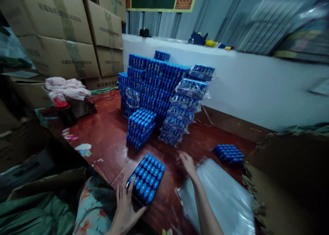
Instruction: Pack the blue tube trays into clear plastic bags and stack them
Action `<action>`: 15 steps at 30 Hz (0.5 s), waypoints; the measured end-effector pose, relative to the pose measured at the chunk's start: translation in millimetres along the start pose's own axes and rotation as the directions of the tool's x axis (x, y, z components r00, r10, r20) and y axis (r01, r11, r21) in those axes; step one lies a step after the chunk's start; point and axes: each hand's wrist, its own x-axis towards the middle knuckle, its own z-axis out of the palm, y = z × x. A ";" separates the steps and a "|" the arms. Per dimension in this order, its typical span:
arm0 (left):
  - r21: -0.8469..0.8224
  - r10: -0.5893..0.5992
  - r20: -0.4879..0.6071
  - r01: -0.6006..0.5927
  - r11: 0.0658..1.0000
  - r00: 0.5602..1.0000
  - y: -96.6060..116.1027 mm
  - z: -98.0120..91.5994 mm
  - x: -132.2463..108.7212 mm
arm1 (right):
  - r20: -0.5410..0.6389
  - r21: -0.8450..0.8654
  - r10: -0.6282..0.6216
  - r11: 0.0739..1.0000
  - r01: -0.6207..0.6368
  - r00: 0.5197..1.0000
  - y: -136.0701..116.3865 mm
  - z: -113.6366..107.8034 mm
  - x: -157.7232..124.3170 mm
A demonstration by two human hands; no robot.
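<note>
On the red tabletop, a block of glossy blue oval-topped pieces (147,178) stands in tight rows close to me. My left hand (127,202) cups its near left corner, with the fingers along the left side and the thumb at the near edge. My right hand (187,162) is over the table to the right of that block, apart from it, its fingers smeared by motion. Below my right forearm lies a pile of clear plastic bags (218,194). A taller blue block (141,125) stands just beyond.
Behind rise a large stack of blue packs (156,82) and a leaning column of film-wrapped packs (181,108). Another blue block (228,153) sits at right beside a carton (290,173). Cartons (69,53), a red-lidded bottle (64,111) and pink cloth (66,85) are at left.
</note>
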 end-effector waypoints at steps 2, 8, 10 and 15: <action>-0.023 0.028 0.052 -0.027 0.999 0.998 -11.4 -5.4 0.9 | -0.266 -0.014 -0.018 1.000 0.014 0.964 -12.3 -39.7 39.2; -0.010 0.177 0.099 -0.177 0.984 0.979 3.6 -49.6 29.8 | -0.387 -0.518 -0.422 0.835 0.185 0.820 -85.2 -120.6 149.9; -0.019 0.232 0.098 -0.231 0.973 0.968 26.2 -61.3 53.7 | -0.217 -0.534 -0.344 0.825 0.184 0.913 -101.2 -117.4 163.2; 0.013 0.340 0.346 -0.367 0.930 0.874 64.8 -46.4 100.9 | -0.150 -0.455 -0.248 0.877 0.156 0.957 -87.6 -74.4 125.4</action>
